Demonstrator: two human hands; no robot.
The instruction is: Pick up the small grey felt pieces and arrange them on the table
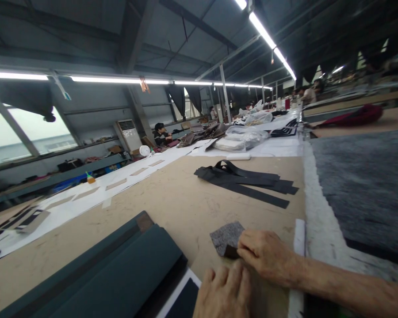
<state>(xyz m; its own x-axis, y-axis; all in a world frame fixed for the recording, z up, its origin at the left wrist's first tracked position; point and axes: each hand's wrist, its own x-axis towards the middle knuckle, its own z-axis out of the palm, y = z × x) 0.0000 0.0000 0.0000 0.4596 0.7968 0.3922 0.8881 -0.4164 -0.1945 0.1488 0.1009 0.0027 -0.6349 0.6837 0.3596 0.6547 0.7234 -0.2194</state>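
- Patch [226,233], grey and fuzzy, lay on the tan table [172,190], just beyond the hands, near the right edge.
- Right hand [272,256] was curled, fingertips at the patch's near side, touching a dark flap [231,252]; couldn't tell whether it pinched the flap or only pressed it.
- Left hand [223,291] sat lower and nearer, back up, fingers bent; fingertips hidden, so couldn't tell whether it held anything.
- Flap seemed folded or raised at the patch; couldn't tell whether the two were joined.
- Handling, judged by look: patch probably light, soft and bendy like felt, not slippery, hardly fragile, though pulling might stretch it or fray its edge.
- Best hold: thumb and finger on the near edge by the flap, other hand flat on the grey face to stop it skidding; far corner was free too.
- Panel [119,265], dark teal, lay left of the hands; a white-edged piece [185,298] was between it and the left hand.
- Strips [248,179], black and thin, lay loosely piled beyond the patch.
- Felt sheet [368,176] lay to the right, apart from the patch.
- Bags [242,139], clear plastic, were further back.
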